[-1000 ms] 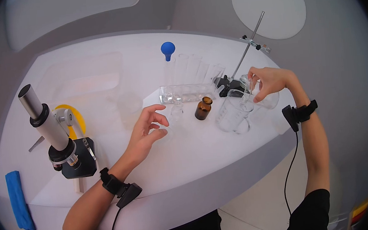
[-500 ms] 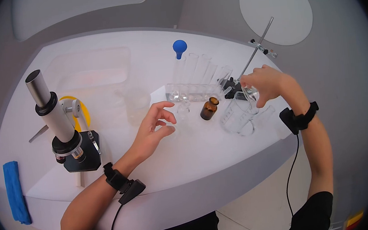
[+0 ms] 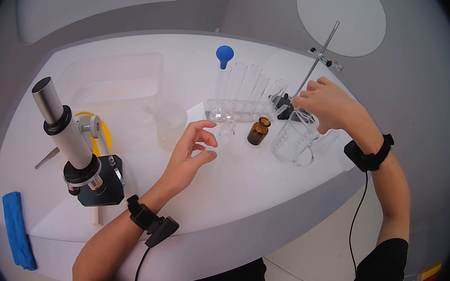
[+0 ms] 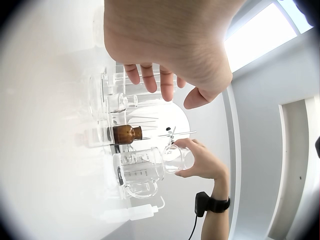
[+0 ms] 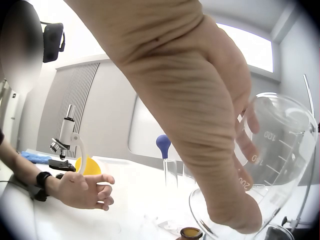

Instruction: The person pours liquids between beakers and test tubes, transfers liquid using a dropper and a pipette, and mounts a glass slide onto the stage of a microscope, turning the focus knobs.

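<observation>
My right hand (image 3: 331,104) grips a clear glass beaker (image 5: 282,145) with white graduation marks, thumb on one side and fingers on the other. In the left wrist view it is tipped base up, its rim close over the mouth of a handled glass measuring jug (image 4: 139,167), which stands on the table. The head view shows the hand covering most of the beaker. My left hand (image 3: 189,151) hovers palm inward over the table with relaxed fingers, holding nothing. Near its fingertips is a small clear glass piece (image 3: 227,131). A brown glass bottle (image 3: 258,132) stands uncapped between the hands.
Behind them is a rack (image 3: 238,110) of glass tubes, one topped by a blue rubber bulb (image 3: 224,54). A metal stand (image 3: 313,65) rises behind the right hand. A white microscope (image 3: 71,137), a blue cloth (image 3: 18,231) and a clear tub (image 3: 113,92) are at left.
My right hand has turned and lifted slightly with the beaker, whose body now hides behind the hand in the head view. The left hand stays nearly still; the head view has shifted slightly.
</observation>
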Motion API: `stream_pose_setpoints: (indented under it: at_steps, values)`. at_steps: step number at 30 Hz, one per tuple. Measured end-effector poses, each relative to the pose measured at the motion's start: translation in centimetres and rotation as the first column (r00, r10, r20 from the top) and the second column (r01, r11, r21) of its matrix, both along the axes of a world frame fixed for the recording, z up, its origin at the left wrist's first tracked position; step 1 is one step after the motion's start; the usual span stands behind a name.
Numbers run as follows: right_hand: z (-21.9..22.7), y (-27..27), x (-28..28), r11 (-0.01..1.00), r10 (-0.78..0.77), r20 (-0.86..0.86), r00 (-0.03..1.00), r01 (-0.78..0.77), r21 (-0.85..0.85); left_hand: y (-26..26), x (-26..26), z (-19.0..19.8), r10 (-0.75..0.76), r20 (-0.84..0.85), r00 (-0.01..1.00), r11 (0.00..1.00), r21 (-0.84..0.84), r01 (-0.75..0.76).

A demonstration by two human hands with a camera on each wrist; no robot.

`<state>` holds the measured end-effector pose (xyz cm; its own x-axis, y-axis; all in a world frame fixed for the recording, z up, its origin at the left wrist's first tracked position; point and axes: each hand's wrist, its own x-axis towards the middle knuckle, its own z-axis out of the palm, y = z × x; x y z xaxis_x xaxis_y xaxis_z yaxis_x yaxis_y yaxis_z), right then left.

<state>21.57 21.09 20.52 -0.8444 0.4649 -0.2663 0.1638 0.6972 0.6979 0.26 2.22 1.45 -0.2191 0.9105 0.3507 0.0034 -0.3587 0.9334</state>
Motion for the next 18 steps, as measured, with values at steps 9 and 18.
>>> stream_pose_setpoints:
  at_steps: [9,18]
  values:
    - [0.6,0.3,1.2,0.999,0.037,-0.032,0.999,-0.036,0.016,0.2,0.0,-0.4,0.022,0.009,1.0,1.0,0.006,-0.022]
    - [0.4,0.3,1.2,0.969,0.198,-0.039,0.979,-0.19,0.159,0.2,0.0,-0.3,0.028,0.029,0.999,1.0,0.008,-0.028]
